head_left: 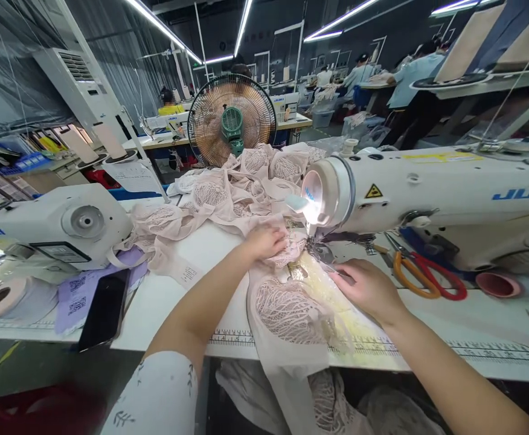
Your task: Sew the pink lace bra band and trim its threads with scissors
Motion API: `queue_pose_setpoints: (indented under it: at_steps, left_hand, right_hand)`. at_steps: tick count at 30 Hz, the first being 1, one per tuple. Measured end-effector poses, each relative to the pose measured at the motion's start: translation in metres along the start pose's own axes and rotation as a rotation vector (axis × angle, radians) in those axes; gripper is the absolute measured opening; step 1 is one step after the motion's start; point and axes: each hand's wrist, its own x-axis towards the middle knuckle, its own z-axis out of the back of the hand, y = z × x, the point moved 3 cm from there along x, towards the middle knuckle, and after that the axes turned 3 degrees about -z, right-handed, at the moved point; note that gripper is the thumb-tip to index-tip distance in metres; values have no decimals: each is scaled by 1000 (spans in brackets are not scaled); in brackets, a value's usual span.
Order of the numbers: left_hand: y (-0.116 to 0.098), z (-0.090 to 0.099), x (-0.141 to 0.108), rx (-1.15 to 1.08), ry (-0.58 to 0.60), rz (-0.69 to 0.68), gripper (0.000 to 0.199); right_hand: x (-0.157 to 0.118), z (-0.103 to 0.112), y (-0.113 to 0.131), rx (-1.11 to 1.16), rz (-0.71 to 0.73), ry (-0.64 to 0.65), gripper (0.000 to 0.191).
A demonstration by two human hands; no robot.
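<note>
A pale pink lace bra lies across the sewing machine bed and hangs over the front table edge. My left hand has its fingers curled on the bra's lace, just left of the needle area. The lit head of the white sewing machine stands over that spot. To the right of the needle, my right hand is closed, with a small thin dark tool between thumb and fingers; its kind is unclear. Yellowish translucent material covers the bed between my hands.
Behind my left hand is a heap of similar bras. Orange-and-red-handled scissors and a pink cone lie at right. A phone, a thread cone and a second machine are at left. A fan stands beyond.
</note>
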Motion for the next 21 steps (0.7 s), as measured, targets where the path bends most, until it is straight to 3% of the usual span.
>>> queue_pose_setpoints:
  at_steps: [2, 4, 11, 14, 17, 21]
  left_hand:
    - [15, -11, -3, 74, 87, 85, 54]
    - [23, -18, -12, 103, 97, 174, 60]
    - [15, -14, -51, 153, 141, 283, 64]
    - [-5, -8, -73, 192, 185, 310, 70]
    - [-41, 2, -96, 236, 237, 246, 77]
    - [-81, 17, -115, 178, 311, 79, 53]
  right_hand:
    - [-1, 2, 2, -5, -8, 39, 28]
    - [-2, 4, 4, -2, -13, 61, 31]
    - [-4, 7, 2, 20, -26, 76, 27]
    - [-4, 7, -4, 23, -37, 79, 29]
    - [-1, 9, -16, 25, -35, 99, 32]
    - [-2, 20, -29, 6, -14, 110, 33]
